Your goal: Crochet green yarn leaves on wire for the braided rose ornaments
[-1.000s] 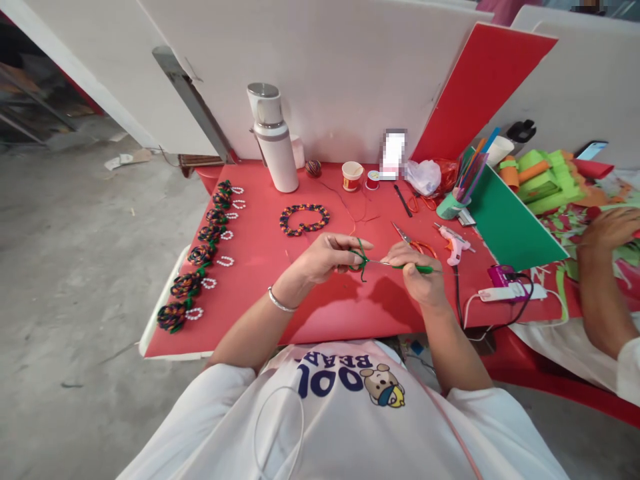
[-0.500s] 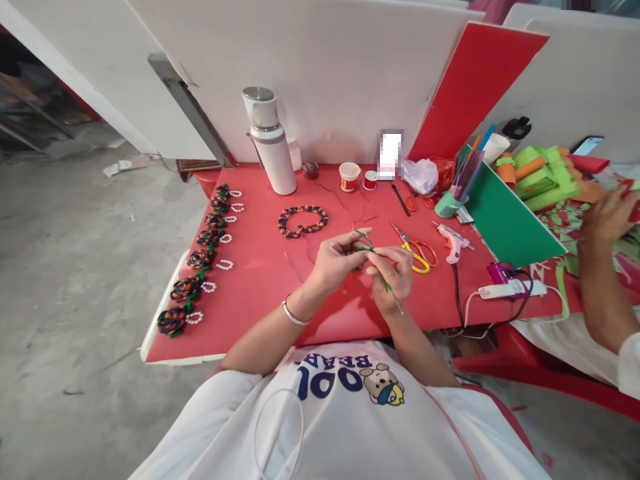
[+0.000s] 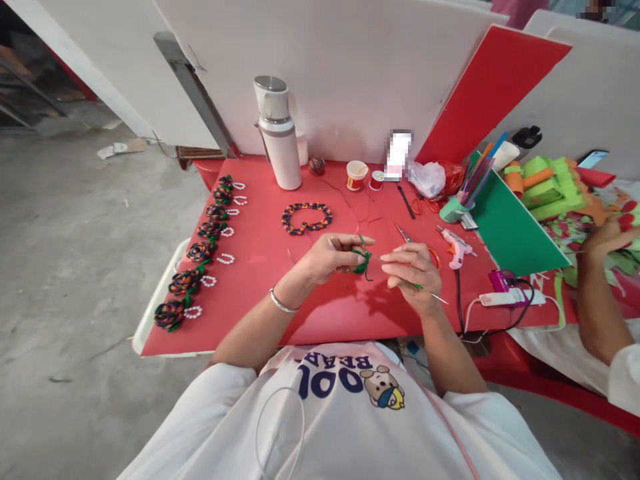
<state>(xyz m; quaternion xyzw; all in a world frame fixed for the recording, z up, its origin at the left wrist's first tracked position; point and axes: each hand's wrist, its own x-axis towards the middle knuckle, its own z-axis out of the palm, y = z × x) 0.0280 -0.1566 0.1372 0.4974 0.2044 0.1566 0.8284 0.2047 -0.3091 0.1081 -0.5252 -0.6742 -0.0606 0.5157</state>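
Over the red table, my left hand pinches a small piece of green crochet, and a strand of green yarn runs up over its forefinger. To its right, my right hand is closed around a crochet hook with a green grip. The hook's thin tip points left toward the green piece; whether it touches the yarn I cannot tell. Beyond my left hand lies a multicoloured crocheted ring. Scissors lie partly hidden behind my right hand.
Several dark yarn rosettes with white bead loops line the left edge. A thermos, yarn ball and paper cup stand at the back. Rightward are a pink glue gun, power strip and a co-worker's arm.
My right hand has moved right, away from my left, taking the crochet hook with it. The green piece in my left hand shows more clearly. The view has shifted slightly.
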